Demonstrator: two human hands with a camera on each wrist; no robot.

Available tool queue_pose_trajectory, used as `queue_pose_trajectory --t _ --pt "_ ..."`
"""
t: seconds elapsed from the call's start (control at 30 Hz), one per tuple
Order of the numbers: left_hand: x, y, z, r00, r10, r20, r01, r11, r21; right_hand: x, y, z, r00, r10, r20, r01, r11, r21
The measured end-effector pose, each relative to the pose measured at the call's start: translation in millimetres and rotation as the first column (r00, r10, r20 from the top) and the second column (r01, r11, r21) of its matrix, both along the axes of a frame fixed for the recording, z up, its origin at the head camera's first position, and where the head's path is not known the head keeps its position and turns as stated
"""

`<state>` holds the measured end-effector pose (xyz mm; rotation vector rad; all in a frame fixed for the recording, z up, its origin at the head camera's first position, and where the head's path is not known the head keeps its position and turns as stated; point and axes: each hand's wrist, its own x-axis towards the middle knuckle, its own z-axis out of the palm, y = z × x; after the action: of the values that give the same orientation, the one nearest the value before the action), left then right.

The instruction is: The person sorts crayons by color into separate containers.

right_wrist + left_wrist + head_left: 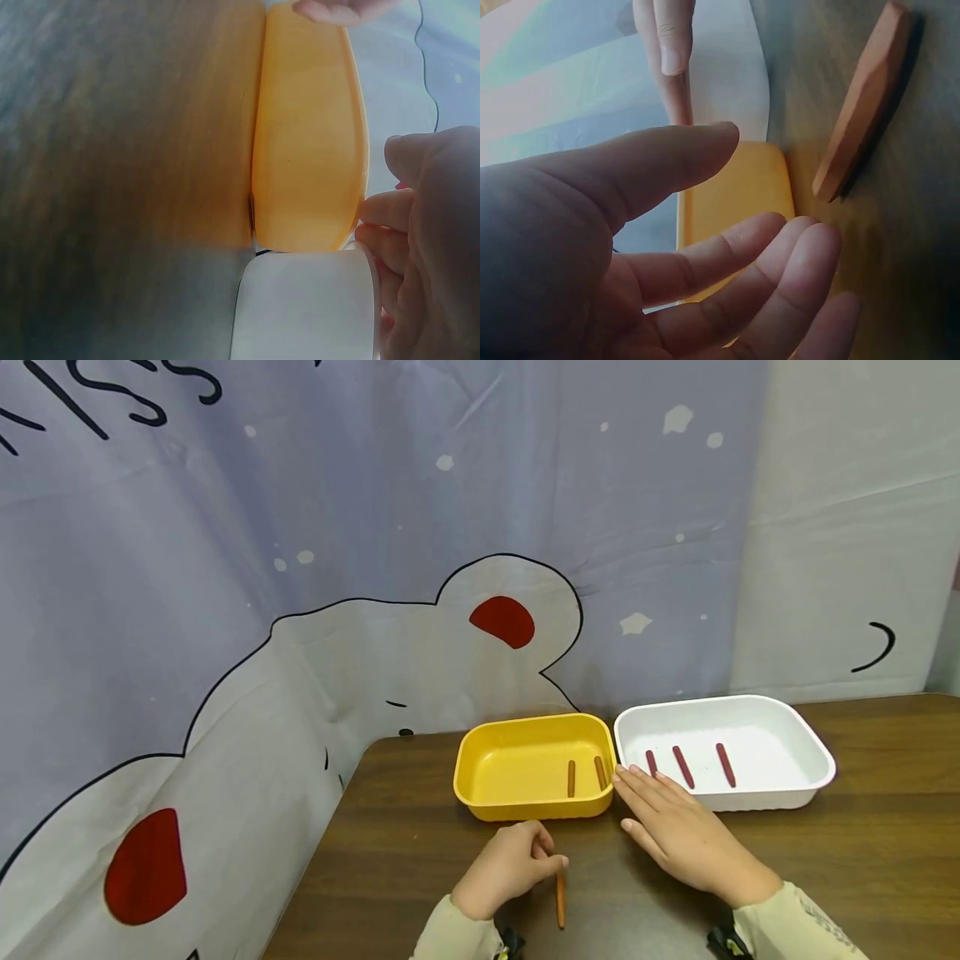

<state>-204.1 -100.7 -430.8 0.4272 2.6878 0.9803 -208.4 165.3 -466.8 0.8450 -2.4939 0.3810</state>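
An orange-brown stick (561, 900) with faceted sides and narrowed ends lies on the table. My left hand (507, 867) hovers beside its far end; in the left wrist view a gap separates the thumb from the loosely bent fingers, with the stick (864, 105) apart from them. My right hand (686, 835) stretches its fingers to where the yellow tray (517, 810) meets the white tray (780, 798). In the right wrist view, fingertips of that hand (427, 240) appear to touch the rims there. Brown sticks (572, 779) lie in the yellow tray, dark red sticks (725, 765) in the white one.
Both trays stand side by side at the back of the wooden table (405, 843). Behind them hangs a printed curtain (660, 527), which also runs down along the table's left edge.
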Motion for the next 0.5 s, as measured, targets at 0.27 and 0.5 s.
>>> queue_pose_trajectory --t 0.27,0.5 --pt "3.8 5.0 -4.6 0.999 0.025 0.035 -0.022 0.997 -0.080 -0.6 0.1 1.3 1.000 0.003 0.001 -0.003 1.000 0.002" --pt "5.6 5.8 -11.5 0.997 0.023 0.068 -0.018 0.997 -0.080 -0.2 -0.4 0.6 1.000 0.003 0.004 -0.003 1.000 0.005"
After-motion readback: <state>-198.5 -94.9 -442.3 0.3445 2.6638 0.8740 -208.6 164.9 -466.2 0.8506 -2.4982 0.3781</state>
